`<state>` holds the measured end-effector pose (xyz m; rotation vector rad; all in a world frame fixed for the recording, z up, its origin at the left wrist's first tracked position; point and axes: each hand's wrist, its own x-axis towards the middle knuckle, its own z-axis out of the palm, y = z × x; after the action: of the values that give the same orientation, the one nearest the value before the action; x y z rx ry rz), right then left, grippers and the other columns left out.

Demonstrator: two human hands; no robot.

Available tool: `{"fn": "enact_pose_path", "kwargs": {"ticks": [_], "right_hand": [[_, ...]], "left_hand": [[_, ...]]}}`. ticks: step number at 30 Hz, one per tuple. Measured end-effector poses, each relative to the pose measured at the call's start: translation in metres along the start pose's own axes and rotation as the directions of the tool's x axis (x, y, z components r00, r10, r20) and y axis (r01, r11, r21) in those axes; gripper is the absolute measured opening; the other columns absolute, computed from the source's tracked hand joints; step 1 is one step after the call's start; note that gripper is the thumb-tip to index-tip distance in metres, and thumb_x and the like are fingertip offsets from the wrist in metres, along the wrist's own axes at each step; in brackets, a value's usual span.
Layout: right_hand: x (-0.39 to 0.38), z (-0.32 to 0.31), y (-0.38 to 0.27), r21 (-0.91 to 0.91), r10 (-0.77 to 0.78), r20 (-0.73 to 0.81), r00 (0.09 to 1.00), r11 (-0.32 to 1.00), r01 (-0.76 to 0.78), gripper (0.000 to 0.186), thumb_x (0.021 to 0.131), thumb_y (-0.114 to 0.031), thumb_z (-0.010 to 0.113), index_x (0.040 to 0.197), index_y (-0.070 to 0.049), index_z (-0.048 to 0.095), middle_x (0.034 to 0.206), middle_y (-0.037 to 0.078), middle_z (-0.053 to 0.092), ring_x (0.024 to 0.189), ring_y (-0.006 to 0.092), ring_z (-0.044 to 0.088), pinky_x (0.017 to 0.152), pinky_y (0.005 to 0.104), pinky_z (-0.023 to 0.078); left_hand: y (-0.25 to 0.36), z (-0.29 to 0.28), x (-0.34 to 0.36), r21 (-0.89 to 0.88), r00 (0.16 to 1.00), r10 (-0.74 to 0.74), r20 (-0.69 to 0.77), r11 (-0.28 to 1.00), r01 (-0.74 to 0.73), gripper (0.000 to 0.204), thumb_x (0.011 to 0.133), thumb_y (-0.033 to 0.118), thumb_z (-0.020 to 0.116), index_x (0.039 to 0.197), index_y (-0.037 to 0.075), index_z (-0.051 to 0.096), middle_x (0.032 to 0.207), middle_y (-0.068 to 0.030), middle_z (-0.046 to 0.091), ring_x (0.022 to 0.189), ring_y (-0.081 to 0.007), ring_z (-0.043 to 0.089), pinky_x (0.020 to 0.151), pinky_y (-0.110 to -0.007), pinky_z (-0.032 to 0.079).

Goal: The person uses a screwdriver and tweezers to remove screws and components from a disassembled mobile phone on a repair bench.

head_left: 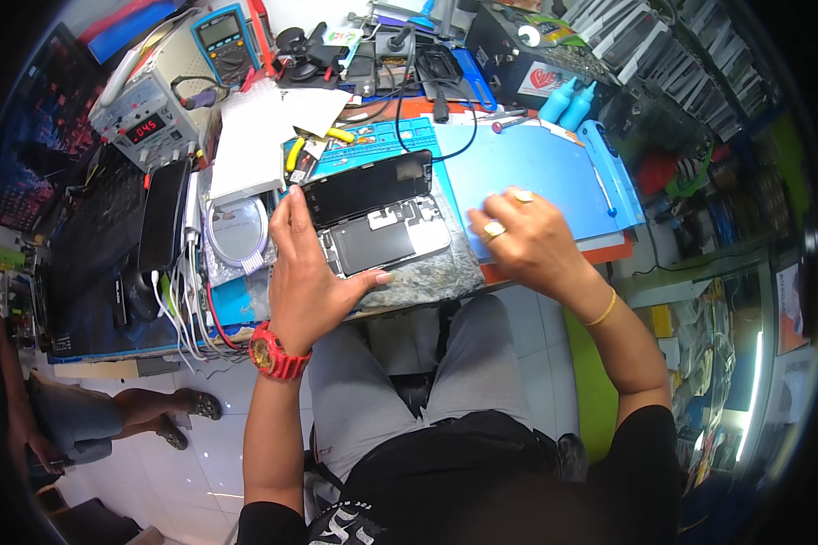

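An opened smartphone lies on a grey stone-patterned work surface (427, 278). Its dark screen panel (370, 188) is tilted up along the far side, and the phone body (382, 238) shows a black battery and silvery inner parts. Around the phone's left end wraps my left hand (307, 268), fingers along the left edge and thumb along the near edge, steadying it. To the right of the phone, over the near edge of a blue mat (527, 177), my right hand (527, 238) is raised with curled fingers. Whatever is between those fingers, if anything, is hidden.
Left of the phone stand a white box (245, 168), a round-lensed item (236, 229), another smartphone (164, 216) and white cables. A power supply (145, 123) and multimeter (223, 41) are behind. Blue bottles (563, 102) stand far right. Another person's legs (145, 418) show lower left.
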<state>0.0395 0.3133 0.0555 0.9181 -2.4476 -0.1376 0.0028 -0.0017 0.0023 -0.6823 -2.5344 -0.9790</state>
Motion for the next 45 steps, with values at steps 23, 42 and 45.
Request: {"fn": "enact_pose_path", "kwargs": {"ticks": [23,42,45], "right_hand": [[0.097,0.032,-0.021,-0.067,-0.432,0.390,0.814,0.868,0.492,0.021,0.099,-0.023,0.062,0.088,-0.008,0.073,0.096,0.003,0.062,0.097,0.0205,0.066,0.073,0.0346,0.054],[0.093,0.042,-0.007,-0.038,-0.433,0.242,0.868,0.890,0.454,0.024,0.100,-0.025,0.062,0.087,-0.009,0.073,0.097,0.005,0.062,0.097,0.0210,0.067,0.068,0.0338,0.054],[0.092,0.041,-0.004,-0.006,-0.422,0.247,0.872,0.899,0.437,0.022,0.099,-0.024,0.062,0.088,-0.009,0.072,0.097,0.005,0.062,0.099,0.0211,0.067,0.069,0.0341,0.055]], "left_hand": [[-0.006,0.001,-0.002,0.003,1.000,0.002,-0.003,1.000,-0.002,0.149,0.064,0.051,0.101,0.168,-0.011,0.012,0.159,-0.0331,0.032,0.138,-0.0519,0.055,0.101,-0.050,0.059],[-0.005,0.001,-0.002,0.032,1.000,0.009,-0.007,0.999,-0.009,0.151,0.064,0.051,0.101,0.168,-0.010,0.010,0.160,-0.0317,0.031,0.138,-0.0509,0.055,0.101,-0.050,0.060],[-0.004,0.001,-0.002,0.015,1.000,-0.006,0.003,1.000,0.006,0.152,0.064,0.051,0.101,0.168,-0.010,0.009,0.159,-0.0317,0.031,0.137,-0.0511,0.055,0.101,-0.050,0.060]]}}
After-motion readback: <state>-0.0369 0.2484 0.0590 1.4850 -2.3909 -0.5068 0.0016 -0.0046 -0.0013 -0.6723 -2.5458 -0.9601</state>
